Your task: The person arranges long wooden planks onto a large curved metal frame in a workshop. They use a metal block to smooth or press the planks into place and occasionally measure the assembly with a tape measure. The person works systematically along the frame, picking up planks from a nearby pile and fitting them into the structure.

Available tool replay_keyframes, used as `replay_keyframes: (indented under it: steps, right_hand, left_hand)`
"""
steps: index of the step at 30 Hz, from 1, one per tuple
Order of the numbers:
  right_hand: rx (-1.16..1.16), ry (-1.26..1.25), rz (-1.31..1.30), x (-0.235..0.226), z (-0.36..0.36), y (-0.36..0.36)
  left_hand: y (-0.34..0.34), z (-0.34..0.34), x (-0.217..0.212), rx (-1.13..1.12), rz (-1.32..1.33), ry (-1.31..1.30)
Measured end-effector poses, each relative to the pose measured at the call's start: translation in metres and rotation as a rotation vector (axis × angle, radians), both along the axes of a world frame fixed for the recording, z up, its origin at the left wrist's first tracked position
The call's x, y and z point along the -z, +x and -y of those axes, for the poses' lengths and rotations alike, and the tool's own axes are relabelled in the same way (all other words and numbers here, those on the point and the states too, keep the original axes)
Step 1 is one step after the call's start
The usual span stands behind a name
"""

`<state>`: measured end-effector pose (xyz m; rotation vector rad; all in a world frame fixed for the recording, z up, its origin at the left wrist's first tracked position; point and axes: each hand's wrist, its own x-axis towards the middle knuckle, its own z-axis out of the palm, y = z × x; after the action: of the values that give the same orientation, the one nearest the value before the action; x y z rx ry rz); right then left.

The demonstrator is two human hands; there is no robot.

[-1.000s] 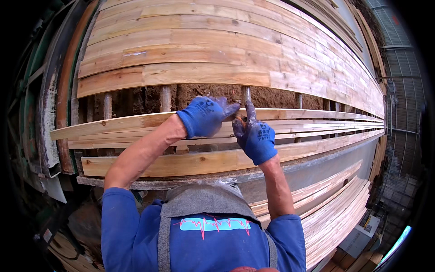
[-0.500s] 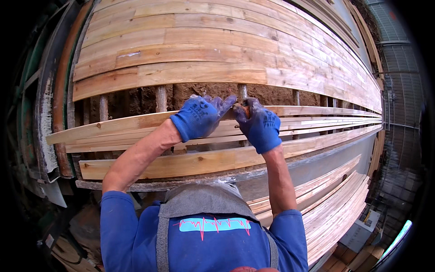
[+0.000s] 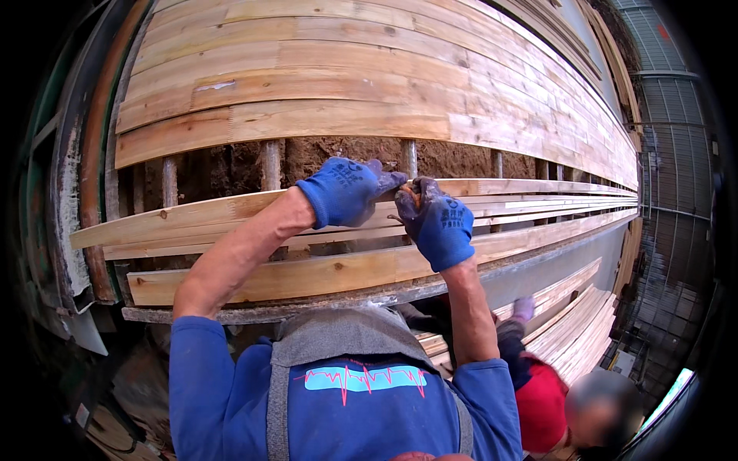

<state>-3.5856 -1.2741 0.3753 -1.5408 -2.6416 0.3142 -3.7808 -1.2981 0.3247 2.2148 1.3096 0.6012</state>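
Note:
My left hand (image 3: 346, 192), in a blue glove with dark stained fingers, is closed above a long narrow board (image 3: 177, 217). Its fingertips point toward my right hand (image 3: 438, 223) and nearly meet it. The right hand wears a matching glove and has its fingers curled. An orange-brown patch shows at its fingertips, too small to name, and a thin dark sliver sticks out beside the thumb. What either hand grips is hidden by the fingers. Several narrow strips lie just below, and a wider board (image 3: 330, 276) rests nearest my body.
Beyond the hands lies a broad panel of joined planks (image 3: 330, 119). Metal bars (image 3: 270, 165) cross the gap before it, over brown rough material. A stack of boards (image 3: 573, 338) stands at right, near a person in red (image 3: 542, 403). Metal framework (image 3: 100, 184) runs along the left.
A person in red has come into view at the lower right, one hand by the stacked boards. My hands stay close together, the left shifted slightly right and the right slightly lower.

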Motion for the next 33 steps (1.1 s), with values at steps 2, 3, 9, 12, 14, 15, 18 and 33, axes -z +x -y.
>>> replay_keyframes:
  steps: [2, 3, 9, 12, 14, 15, 18, 33]
  right_hand:
    - [0.018, -0.006, -0.003, 0.001, 0.005, 0.004]
    - [0.028, -0.010, -0.005, 0.001, 0.008, 0.007]
    - [0.048, -0.160, 0.058, 0.002, 0.041, 0.032]
    - [0.052, -0.223, 0.058, 0.004, 0.057, 0.045]
    - [0.078, -0.241, 0.052, -0.001, 0.058, 0.045]
    - [0.085, -0.229, 0.030, 0.001, 0.056, 0.045]
    - [0.083, -0.251, -0.017, -0.001, 0.052, 0.049]
    - [0.151, -0.382, -0.154, 0.014, 0.044, 0.065]
  left_hand:
    - [0.002, 0.000, -0.003, 0.014, -0.019, -0.005]
    - [0.002, 0.001, -0.003, 0.022, -0.019, -0.001]
    - [0.000, -0.006, -0.007, 0.027, -0.094, -0.034]
    - [-0.003, -0.007, 0.000, 0.025, -0.076, -0.017]
    - [-0.002, -0.008, -0.003, 0.047, -0.074, -0.054]
    - [-0.001, -0.009, -0.006, 0.040, -0.145, -0.058]
    - [-0.002, -0.009, -0.007, 0.040, -0.123, -0.082]
    - [0.001, -0.016, 0.006, 0.058, -0.010, -0.096]
